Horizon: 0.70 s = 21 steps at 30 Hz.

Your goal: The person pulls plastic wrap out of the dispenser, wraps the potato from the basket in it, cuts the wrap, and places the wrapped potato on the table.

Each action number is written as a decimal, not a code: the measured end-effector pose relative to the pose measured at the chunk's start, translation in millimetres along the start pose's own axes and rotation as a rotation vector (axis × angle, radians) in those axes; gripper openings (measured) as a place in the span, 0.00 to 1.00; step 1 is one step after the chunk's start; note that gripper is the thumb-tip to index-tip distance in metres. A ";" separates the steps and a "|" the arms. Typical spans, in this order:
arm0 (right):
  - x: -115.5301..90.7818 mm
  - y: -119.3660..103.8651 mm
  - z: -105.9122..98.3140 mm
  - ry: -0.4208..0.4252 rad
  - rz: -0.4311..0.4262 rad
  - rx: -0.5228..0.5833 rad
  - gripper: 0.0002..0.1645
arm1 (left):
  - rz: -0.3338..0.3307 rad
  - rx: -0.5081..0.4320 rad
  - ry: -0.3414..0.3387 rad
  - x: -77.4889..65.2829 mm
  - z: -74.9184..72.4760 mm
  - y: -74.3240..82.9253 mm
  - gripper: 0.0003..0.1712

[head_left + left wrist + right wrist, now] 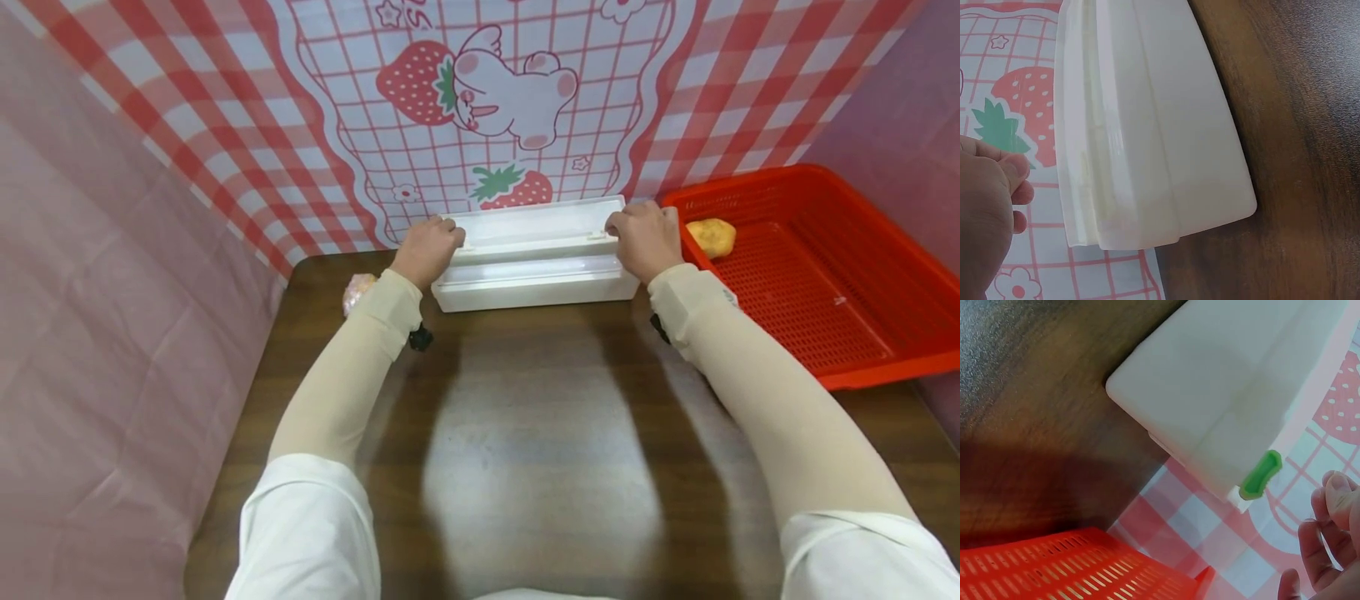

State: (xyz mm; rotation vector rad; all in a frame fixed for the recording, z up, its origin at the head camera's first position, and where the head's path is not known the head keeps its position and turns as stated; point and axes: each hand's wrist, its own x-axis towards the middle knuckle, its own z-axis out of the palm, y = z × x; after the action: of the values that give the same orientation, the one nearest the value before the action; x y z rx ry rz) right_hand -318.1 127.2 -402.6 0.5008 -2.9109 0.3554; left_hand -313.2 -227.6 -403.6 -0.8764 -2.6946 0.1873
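A long white plastic wrap dispenser [536,293] lies crosswise at the back of the table. Near one end of its rail sits a green slide cutter [1261,475]. My left hand [429,250] is at the dispenser's left end, thumb pressed to the curled index finger. At the right end, my right hand [648,242] brings thumb and index finger together, its other fingers loosely bent. Both wrist views show the fingertips apart from the dispenser's far edge. They seem to pinch clear plastic wrap, though the film itself barely shows.
A red perforated basket [892,333] stands at the right, with a yellowish lump [711,237], perhaps food, by its left wall. Left of my left wrist lies a small shiny pinkish thing [358,292], partly hidden. A strawberry-printed cloth [315,167] hangs behind the table.
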 end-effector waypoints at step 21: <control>6.0 -3.9 -17.2 -0.004 -0.034 -0.018 0.15 | -0.019 -0.022 -0.067 7.6 -18.2 -6.4 0.09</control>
State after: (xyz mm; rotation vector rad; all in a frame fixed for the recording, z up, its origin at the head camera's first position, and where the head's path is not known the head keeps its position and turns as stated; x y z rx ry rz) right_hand -320.2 126.3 -384.2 0.5481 -2.9030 0.3240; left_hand -316.8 -227.7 -383.1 -0.8657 -2.7705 0.1864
